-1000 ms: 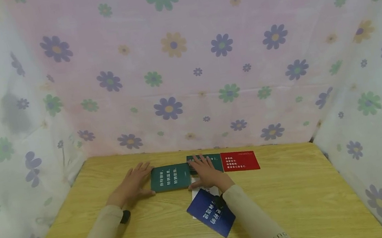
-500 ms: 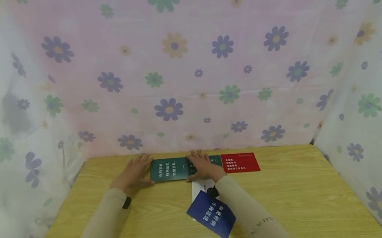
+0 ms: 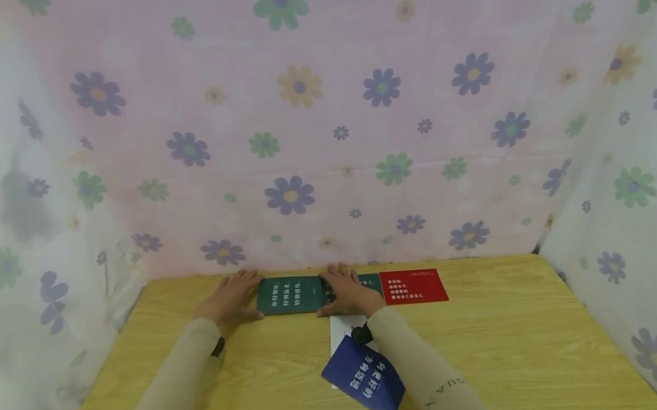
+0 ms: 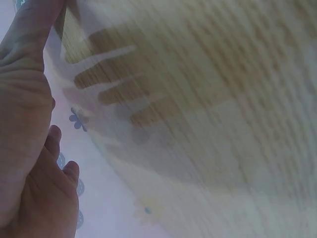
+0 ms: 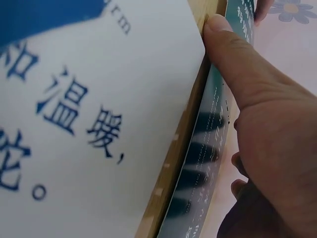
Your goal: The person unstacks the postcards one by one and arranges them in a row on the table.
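A dark green card (image 3: 289,294) with white characters lies flat near the table's back edge in the head view, with one hand at each end. My left hand (image 3: 229,298) touches its left edge with spread, extended fingers and thumb. At its right end rests my right hand (image 3: 349,292), thumb towards me, covering part of a second green card (image 3: 370,282). In the right wrist view the right thumb (image 5: 225,54) lies straight at the green card's edge. The left wrist view shows part of the left hand (image 4: 29,124) and its shadow; no card is plain there.
A red card (image 3: 413,286) continues the back row on the right. Nearer me, a blue card (image 3: 363,378) lies askew over a white card (image 3: 339,333), both partly under the right wrist. Flowered curtains (image 3: 305,130) enclose the wooden table (image 3: 256,400) on three sides.
Both hands have slid the left green card away from me, to the back, level with the other green card. In the last half second, hands and cards have hardly moved.
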Demonstrator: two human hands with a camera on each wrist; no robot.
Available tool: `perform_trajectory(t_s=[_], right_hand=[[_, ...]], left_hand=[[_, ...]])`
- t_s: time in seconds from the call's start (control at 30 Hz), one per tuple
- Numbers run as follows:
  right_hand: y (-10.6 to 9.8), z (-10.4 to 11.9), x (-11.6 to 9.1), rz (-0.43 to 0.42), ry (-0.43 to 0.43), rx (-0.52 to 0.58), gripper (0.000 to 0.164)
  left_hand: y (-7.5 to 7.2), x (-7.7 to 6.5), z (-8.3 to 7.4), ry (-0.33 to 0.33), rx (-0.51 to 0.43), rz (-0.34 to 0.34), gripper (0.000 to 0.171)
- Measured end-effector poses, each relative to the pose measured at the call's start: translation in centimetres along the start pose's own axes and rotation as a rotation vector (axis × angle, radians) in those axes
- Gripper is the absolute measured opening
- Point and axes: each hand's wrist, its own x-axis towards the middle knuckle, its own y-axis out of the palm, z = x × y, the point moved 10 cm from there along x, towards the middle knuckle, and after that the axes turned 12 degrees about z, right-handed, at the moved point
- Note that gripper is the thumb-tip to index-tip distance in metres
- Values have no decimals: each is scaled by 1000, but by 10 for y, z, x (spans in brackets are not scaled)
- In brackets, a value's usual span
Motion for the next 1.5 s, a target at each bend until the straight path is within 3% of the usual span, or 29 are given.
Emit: perform_trajectory(t_s=[0.33, 0.53, 0.8, 0.97, 1.07, 1.27, 1.5], right_hand=[[3, 0, -2, 22, 12, 13, 93], [8, -1, -2, 27, 10, -7, 94], [6, 2, -2, 21, 6, -6, 95], [4, 4, -4, 4, -9, -6, 94], [0, 6, -10, -18, -32, 2, 92], [-11, 13, -37, -127, -111, 51, 80], [-12, 20, -81, -177, -141, 79, 77]], left_hand=[[1, 3, -2, -52, 41, 98, 91], [5, 2, -3, -78, 123, 135, 89], [2, 2, -1, -56, 133, 96, 91], [4, -1, 8, -44, 99, 48, 92], [6, -7, 6, -37, 61, 26, 89], [18, -19, -22, 28, -11, -32, 76], [38, -30, -75, 107, -40, -49, 68]])
